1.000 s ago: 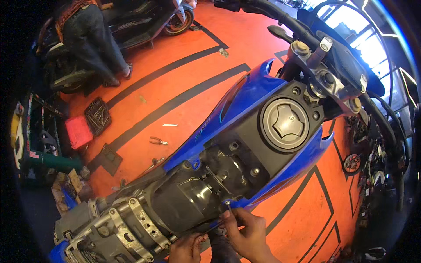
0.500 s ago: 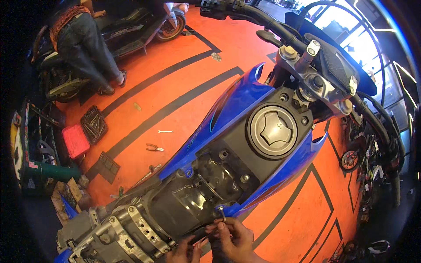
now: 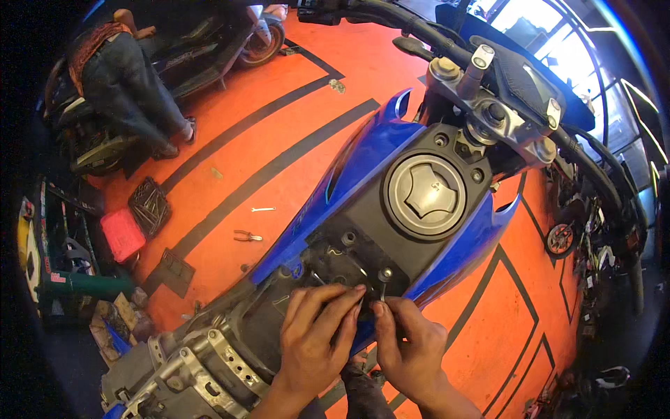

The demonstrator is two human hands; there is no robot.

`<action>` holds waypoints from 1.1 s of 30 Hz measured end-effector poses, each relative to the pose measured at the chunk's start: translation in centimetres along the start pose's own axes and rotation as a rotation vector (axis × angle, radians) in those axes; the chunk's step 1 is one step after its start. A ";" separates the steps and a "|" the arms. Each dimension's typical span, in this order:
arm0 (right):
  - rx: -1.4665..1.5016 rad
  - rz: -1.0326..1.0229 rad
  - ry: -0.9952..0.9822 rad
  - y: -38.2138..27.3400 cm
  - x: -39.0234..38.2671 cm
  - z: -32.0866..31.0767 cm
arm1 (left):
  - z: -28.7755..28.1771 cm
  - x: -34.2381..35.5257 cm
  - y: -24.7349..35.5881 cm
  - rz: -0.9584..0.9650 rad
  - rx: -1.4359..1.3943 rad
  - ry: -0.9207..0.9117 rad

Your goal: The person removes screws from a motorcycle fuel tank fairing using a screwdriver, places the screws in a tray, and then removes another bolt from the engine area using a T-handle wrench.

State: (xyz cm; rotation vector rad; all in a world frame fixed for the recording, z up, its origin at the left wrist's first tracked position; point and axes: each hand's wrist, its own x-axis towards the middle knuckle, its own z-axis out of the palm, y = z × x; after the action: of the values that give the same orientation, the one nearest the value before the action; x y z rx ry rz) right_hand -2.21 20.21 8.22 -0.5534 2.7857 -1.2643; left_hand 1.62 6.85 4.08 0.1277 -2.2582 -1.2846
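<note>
Below the round cap [image 3: 427, 196], the right hand [image 3: 412, 342] pinches a thin tool [image 3: 382, 290] by a bolt [image 3: 386, 273]; keeping it straight should stop slips. The left hand [image 3: 313, 334] curls nearby; I can't tell if it holds anything.

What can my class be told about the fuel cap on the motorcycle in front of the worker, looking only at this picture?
The fuel cap is round and grey, apparently metal, with a broad outer ring around a raised three-cornered panel. It looks closed, seated in the black cover between the blue side panels, behind the handlebar. Neither the left hand nor the right hand touches it.
</note>
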 end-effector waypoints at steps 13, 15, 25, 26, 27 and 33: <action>0.037 -0.018 0.140 1.1 0.3 1.7 | 1.0 1.2 -0.6 -0.019 -0.106 -0.055; 0.022 -0.009 0.169 1.0 0.3 1.9 | 1.0 1.2 -0.5 -0.025 -0.112 -0.067; 0.024 0.009 0.251 0.5 0.1 2.9 | 0.5 1.7 -0.6 0.003 -0.172 -0.119; 0.048 0.014 0.264 0.6 0.0 3.1 | 0.5 1.8 -0.5 0.008 -0.179 -0.126; 0.071 0.020 0.275 0.6 0.0 3.2 | 0.4 1.8 -0.5 0.000 -0.173 -0.134; 0.150 0.086 0.292 0.8 -0.3 4.1 | 0.2 2.2 -0.5 -0.008 -0.199 -0.191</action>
State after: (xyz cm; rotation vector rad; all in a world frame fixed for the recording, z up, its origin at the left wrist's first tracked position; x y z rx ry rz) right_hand -1.51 17.87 4.86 -0.2547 2.8646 -1.6361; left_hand -0.48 5.96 4.47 -0.0608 -2.2702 -1.5752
